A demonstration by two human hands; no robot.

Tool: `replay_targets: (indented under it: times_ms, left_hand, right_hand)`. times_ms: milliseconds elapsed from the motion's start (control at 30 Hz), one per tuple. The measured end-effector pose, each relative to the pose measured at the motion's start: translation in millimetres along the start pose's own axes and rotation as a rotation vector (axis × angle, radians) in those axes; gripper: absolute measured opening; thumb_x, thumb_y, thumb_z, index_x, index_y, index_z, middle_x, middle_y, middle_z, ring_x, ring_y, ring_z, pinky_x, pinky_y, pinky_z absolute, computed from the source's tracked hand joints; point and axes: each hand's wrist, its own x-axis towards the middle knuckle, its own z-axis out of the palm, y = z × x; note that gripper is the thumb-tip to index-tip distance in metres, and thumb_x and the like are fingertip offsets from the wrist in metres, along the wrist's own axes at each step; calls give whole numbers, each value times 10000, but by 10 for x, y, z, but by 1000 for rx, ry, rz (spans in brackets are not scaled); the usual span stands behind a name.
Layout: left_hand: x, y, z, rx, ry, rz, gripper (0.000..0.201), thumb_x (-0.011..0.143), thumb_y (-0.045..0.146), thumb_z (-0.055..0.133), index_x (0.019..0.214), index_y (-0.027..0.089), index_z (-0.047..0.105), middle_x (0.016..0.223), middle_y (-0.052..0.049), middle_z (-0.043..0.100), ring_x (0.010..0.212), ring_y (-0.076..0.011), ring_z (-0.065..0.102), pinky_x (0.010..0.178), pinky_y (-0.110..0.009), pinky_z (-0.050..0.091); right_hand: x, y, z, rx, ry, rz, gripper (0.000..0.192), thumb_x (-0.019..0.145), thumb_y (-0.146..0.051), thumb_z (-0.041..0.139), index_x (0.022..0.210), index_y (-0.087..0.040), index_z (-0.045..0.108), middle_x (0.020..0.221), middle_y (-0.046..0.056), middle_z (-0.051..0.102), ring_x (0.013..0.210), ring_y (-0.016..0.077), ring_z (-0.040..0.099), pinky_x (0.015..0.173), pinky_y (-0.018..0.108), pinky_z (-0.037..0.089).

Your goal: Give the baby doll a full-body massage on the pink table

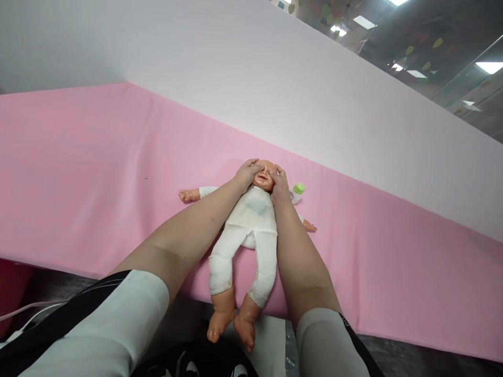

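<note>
Nearest the camera, two pale grey sleeves edged in black frame the view, and bare forearms run from them toward twelve o'clock. Between the forearms lies a plastic baby doll in a white cloth bodysuit (251, 230), on its back on the pink-covered bench (78, 173), its head at twelve o'clock and its bare feet hanging over the near edge at six o'clock. The left hand (247, 174) rests on the doll's face from the ten o'clock side, fingers laid flat over brow and cheek, its grip loose and open rather than closed round anything. The right hand (280, 184) lies against the other cheek and the neck, likewise spread; whether its thumb presses in is hard to tell. Just beside that hand, at two o'clock from the head, sits a small white bottle with a green cap (297, 191).
</note>
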Motion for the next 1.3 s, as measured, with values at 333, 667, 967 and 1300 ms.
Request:
replay_targets:
  times_ms: [333,667,967,1300]
  left_hand:
    - [84,-53,35,68,56,13,488,774,341,781,1227,176,699,1144,-102,761,1079,-257,720,1028,-408,568]
    - [63,-19,34,17,41,5,428,796,341,766,1185,174,698,1146,-98,758,1110,-252,711,1064,-407,545]
    - [-105,61,-20,283,53,178,323,872,381,746,1147,213,755,1212,-107,756,1301,-315,632,1192,-432,441]
    - [-512,120,-275,723,-73,376,608,823,454,829,1352,186,692,1549,-179,604,1515,-387,477,1305,-442,257]
  right_hand:
    - [48,-38,24,-259,73,-27,545,812,-575,770,1211,-291,531,1077,5,725,975,218,744,937,416,620]
    - [16,19,17,-18,23,-50,479,821,-465,749,1217,-280,554,1066,0,744,1027,229,752,1027,486,614]
    - [-76,-34,-27,-296,24,-108,721,829,-616,766,1419,-274,532,1523,79,605,1414,250,597,1231,472,456]
    - [-528,-300,-134,-861,22,-142,999,766,-703,848,1583,-247,500,1451,155,684,1379,387,631,1248,586,389]
